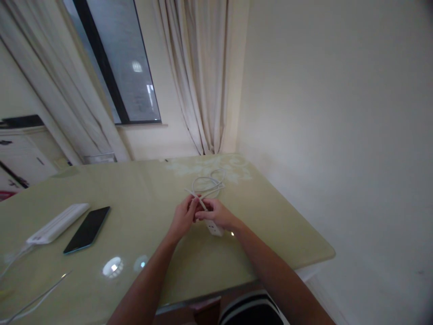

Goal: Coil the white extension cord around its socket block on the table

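Closest to my camera, at the bottom of the frame, is dark cloth (252, 314) with pale stripes, just past the edge of the desk (277, 230). Two bare arms reach up from there, and I see both hands near the middle of the frame. The right hand (219, 214) is curled around a small white socket block (215, 229), and the block's near end, with dark holes in it, pokes out under the hand. The left hand (184, 216) is right beside it, with fingers bent in close at the white cord (202, 204); I can't tell if they pinch it tight. The rest of the cord lies in loops on the desk, just above the hands in the frame. Over on the left side, well apart from the hands, I see a black phone (87, 230) lying flat, and near it a long white block (59, 224) with a wire at its lower end. More thin wires (42, 295) lie at the lower left. A dark-framed window (125, 58) is at the upper left, between two pale curtains (203, 67).
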### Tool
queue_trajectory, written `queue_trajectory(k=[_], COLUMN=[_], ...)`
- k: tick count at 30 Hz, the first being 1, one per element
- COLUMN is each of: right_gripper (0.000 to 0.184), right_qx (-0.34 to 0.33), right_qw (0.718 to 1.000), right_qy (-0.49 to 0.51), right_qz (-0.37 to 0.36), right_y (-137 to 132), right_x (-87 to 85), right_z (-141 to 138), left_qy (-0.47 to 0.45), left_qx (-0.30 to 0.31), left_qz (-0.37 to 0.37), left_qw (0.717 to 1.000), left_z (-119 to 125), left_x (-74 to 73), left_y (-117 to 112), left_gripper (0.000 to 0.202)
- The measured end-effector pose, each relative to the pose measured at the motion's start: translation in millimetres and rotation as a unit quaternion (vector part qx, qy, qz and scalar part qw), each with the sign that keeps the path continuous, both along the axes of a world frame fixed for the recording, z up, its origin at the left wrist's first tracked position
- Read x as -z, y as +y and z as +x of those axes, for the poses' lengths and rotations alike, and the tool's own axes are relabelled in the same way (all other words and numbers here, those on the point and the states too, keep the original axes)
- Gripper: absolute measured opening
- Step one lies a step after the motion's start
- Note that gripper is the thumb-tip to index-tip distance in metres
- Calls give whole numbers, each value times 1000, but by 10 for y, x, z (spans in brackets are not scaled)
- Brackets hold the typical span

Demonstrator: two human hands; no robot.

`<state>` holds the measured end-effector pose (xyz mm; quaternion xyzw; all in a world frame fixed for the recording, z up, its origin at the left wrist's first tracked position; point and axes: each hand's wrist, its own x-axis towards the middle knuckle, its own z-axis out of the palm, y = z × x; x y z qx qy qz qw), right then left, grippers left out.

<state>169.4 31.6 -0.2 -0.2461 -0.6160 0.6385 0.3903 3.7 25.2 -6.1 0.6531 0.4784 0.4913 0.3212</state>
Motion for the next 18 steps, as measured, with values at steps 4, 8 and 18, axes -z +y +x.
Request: queue_trajectory(k=[4,8,18], right_gripper=[29,26,39], right_qx=[57,171,331], right_qw=[994,954,905], right_qy=[-70,-151,-216], right_qz=[66,195,159], right_y=[52,83,61], right_x=[12,-8,56], right_z=[56,124,117], left_qy=[-39,-112,-319], left_qx=[-9,-29,52], left_qz=[-26,-85,-127], left_qw=[999,990,938], left_z=[-51,-88,-121], left_x=[-37,-63,-104], left_y=[9,19,-15], left_gripper=[59,57,42])
